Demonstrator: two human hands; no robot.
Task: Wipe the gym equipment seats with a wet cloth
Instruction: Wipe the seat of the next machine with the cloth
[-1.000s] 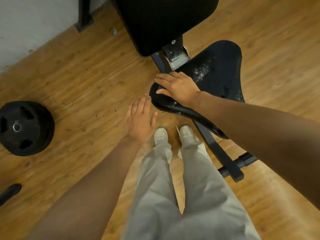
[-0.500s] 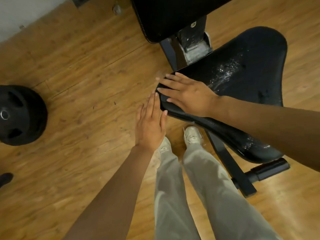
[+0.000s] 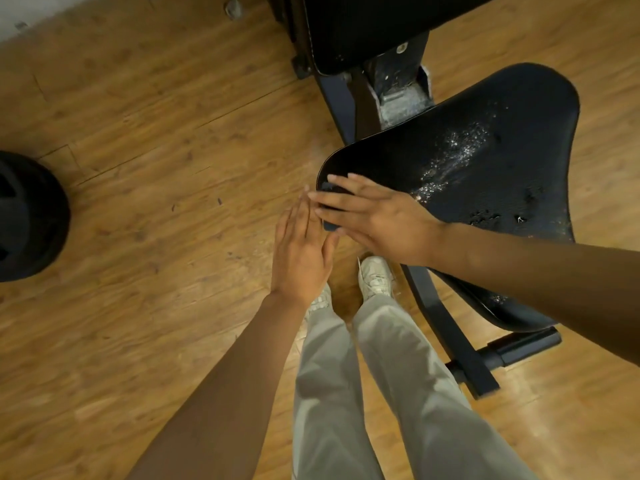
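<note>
Closer now, both hands flat: right hand [image 3: 388, 223] on seat [image 3: 485, 174], left hand [image 3: 301, 254] beside.

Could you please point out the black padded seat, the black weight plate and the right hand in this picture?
Black padded seat [image 3: 502, 168], head view: bare middle of the pad.
Black round weight plate [image 3: 31, 216], head view: its upper face by the left edge.
Right hand [image 3: 384, 220], head view: back of the hand.

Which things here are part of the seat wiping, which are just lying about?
Job: seat, right hand flat on its edge, left hand open beside it. No cloth visible.
Lying about: weight plate, backrest, floor.
</note>
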